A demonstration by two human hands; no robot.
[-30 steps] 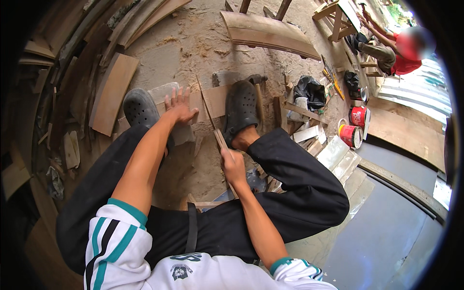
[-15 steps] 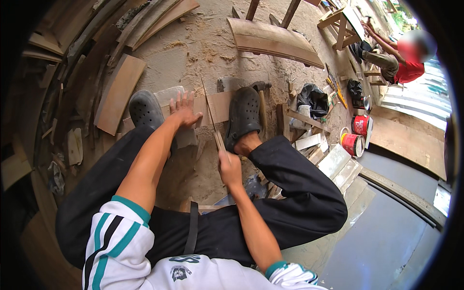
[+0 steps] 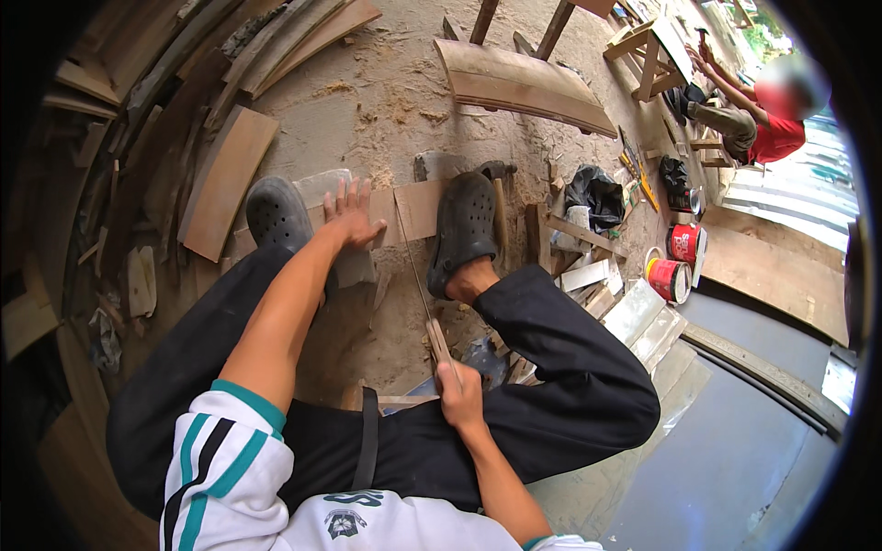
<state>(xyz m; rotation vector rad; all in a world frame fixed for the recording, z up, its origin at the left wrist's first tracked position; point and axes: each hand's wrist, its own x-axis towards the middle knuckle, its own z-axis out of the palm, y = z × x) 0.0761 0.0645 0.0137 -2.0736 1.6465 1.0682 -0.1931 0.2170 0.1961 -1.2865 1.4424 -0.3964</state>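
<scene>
A wooden board lies crosswise on low supports, with my two dark clogs resting on it. My left hand presses flat on the board between the clogs, its fingers spread and pointing away from me. In my right hand, closed and close to my lap, is the wooden handle of a handsaw. The thin blade runs from the handle up to the board, just right of my left hand, and its far end meets the wood there.
Stacked planks line the left side. A hammer is beside my right clog, near wood scraps, a black plastic bag and red paint cans. A curved wooden piece with legs stands ahead. Another person sits far right.
My right hand has pulled the saw back toward my lap and slightly right, so less blade reaches past the board. My left hand stays in place on the board.
</scene>
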